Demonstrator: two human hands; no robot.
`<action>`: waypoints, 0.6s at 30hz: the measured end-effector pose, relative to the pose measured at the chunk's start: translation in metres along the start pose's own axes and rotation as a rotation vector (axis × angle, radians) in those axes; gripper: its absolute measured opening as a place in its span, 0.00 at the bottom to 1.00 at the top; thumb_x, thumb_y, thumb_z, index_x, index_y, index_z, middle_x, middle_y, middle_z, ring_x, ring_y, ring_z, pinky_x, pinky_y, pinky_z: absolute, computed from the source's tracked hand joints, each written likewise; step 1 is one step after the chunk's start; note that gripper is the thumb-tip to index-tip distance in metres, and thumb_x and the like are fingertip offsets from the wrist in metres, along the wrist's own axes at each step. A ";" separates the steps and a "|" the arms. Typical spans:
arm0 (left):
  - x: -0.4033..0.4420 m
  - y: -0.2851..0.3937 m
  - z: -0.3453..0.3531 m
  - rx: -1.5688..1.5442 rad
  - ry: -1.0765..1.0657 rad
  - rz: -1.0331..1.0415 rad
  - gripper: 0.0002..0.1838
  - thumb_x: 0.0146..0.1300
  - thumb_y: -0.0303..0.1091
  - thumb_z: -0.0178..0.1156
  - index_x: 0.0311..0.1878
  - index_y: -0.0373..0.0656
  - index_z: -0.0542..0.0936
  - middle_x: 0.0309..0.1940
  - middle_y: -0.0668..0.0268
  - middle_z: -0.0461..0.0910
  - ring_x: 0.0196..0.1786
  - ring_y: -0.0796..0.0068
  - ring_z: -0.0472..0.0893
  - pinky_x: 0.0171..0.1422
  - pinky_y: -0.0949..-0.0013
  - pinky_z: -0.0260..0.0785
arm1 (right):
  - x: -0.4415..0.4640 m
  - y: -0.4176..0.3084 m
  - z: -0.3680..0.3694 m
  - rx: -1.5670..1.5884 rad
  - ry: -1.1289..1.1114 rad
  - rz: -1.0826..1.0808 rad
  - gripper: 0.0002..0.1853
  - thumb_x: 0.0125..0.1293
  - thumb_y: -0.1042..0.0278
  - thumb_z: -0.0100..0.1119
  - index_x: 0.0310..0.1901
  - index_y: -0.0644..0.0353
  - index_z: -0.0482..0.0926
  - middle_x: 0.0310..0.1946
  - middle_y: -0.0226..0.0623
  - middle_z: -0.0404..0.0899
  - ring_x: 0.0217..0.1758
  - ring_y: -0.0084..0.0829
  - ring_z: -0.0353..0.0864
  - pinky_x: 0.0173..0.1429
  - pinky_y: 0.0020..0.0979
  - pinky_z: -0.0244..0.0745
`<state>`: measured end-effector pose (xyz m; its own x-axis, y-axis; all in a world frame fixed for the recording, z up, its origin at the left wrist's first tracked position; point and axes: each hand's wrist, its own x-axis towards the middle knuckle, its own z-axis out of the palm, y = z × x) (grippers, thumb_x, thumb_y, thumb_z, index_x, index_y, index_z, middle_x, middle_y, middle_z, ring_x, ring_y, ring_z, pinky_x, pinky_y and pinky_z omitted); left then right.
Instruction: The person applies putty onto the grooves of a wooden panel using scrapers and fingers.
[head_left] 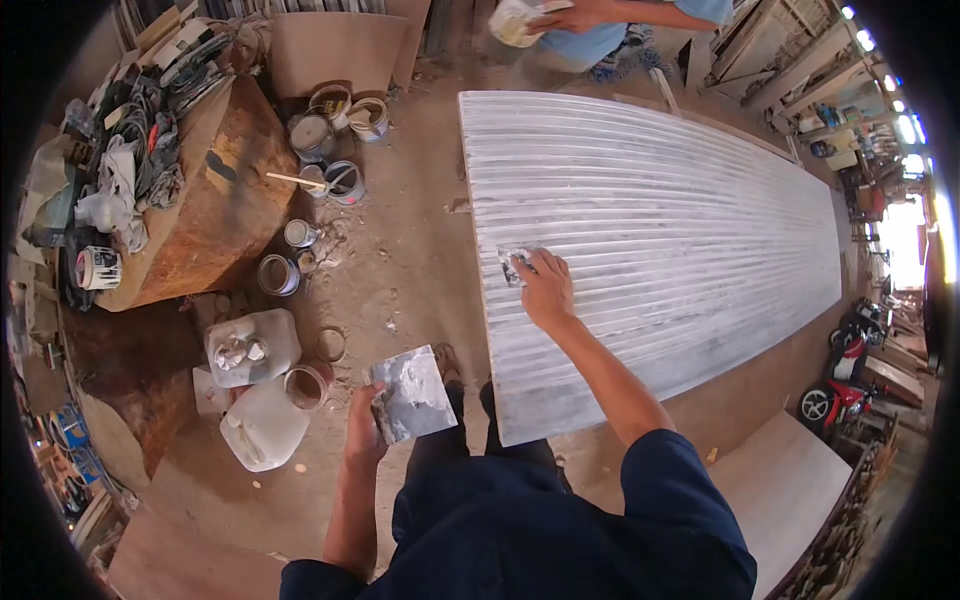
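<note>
A large ribbed panel [650, 230], smeared with whitish filler, lies before me. Near its left edge my right hand [548, 290] is closed on a small putty knife [513, 267], its blade against the grooves. Down at the left, my left hand [366, 425] grips the edge of a flat square board [412, 395]. White paste covers part of that board, mostly toward its upper right. The board is held apart from the panel, over the floor.
Several paint cans [312, 137] and a cut-open plastic jug [265, 425] stand on the floor at left, beside a big wood block [225, 190]. Another person's hand [575, 15] holds a tub [520, 22] beyond the panel. A red motorcycle [845, 385] is parked at right.
</note>
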<state>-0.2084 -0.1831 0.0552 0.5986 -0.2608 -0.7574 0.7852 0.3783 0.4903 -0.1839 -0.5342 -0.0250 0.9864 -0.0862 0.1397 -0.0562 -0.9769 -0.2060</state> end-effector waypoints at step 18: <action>-0.021 -0.086 0.054 -0.003 0.016 -0.034 0.14 0.63 0.39 0.54 0.45 0.38 0.77 0.36 0.67 0.80 0.37 0.74 0.80 0.43 0.70 0.73 | -0.027 0.084 -0.013 0.049 0.046 0.048 0.25 0.48 0.80 0.59 0.52 0.55 0.81 0.56 0.39 0.74 0.64 0.43 0.67 0.65 0.45 0.62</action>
<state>-0.2799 -0.2584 0.0527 0.5688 -0.2589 -0.7807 0.8046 0.3718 0.4629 -0.2174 -0.6161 -0.0337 0.9745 -0.1429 0.1729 -0.0947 -0.9608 -0.2606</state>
